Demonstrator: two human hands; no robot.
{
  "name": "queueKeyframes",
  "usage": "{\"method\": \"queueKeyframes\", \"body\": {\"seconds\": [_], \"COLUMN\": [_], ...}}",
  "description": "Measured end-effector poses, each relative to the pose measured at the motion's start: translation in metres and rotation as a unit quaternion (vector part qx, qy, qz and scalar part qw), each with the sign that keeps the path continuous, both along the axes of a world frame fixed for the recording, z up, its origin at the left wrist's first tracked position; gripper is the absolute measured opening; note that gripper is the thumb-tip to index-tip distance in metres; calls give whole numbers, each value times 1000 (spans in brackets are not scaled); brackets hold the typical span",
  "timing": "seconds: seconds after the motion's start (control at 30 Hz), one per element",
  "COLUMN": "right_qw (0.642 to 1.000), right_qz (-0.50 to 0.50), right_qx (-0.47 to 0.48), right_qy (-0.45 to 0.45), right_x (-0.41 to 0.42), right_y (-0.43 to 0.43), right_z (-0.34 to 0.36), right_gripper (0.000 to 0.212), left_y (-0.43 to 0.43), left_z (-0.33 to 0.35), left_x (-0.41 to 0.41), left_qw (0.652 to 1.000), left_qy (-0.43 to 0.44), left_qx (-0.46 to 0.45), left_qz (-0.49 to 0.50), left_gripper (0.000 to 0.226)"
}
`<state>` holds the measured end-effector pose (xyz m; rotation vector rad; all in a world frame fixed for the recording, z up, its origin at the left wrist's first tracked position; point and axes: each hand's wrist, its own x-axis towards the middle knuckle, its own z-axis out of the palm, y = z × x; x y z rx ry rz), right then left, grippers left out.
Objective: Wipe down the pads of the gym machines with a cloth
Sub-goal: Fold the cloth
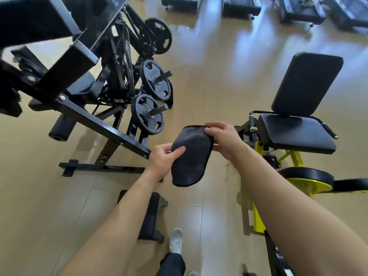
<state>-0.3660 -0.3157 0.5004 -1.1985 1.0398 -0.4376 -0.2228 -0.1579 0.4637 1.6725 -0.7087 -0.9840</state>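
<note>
We make out raised lettering on the upper weight plate, too blurred to read; we can read nothing elsewhere.

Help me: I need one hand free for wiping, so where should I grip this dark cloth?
Probably the upper hemmed edge, from the right, where the right hand pinches it. The dark cloth hangs folded with its lower end free, so the left hand at its left edge could let go.

Head-height wide-angle view, forward and down onto the floor, edges apparently warped.
</note>
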Motion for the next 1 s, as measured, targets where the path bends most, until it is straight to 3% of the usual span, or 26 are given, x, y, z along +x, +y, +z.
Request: {"method": "queueKeyframes", "body": {"seconds": [0.1,0.17,0.27,0.37,0.5,0.67,0.77,0.9,1.0], "right_qw": [999,998,978,957,913,875,867,856,874], "right_qz": [-26,-7,112,261,380,426,439,460,442], "right_qx": [9,-31,-155,-118,-114,-155,-151,-128,-72], "right_qy": [24,55,84,42,98,168,179,199,189], "right_x": [-17,-30,-51,-60,-51,-34,-15,24,54], "right_y": [23,42,77,116,161,193,206,226,244], "right_z": [-17,-22,-26,-25,-38,-67,-80,-102,-125], "right_gripper": [27,33,39,38,61,24,6,8,9], "left_y": [24,40,65,90,125,160,183,215,239], "left_z": [7,15,21,19,12,-9,-20,-46,-74], "left_x": [-23,-36,-51,-59,-56,-33,-20,9,39], "left_qw": [988,986,993,994,987,985,987,962,943], "left_qy": [-154,-166,-112,-65,67,-3,-36,-148,-200], "left_qx": [6,2,24,79,130,146,151,222,257], "left_qz": [18,10,13,24,61,90,35,-62,-68], "left_gripper": [23,21,17,17,21,55,36,49,17]}}
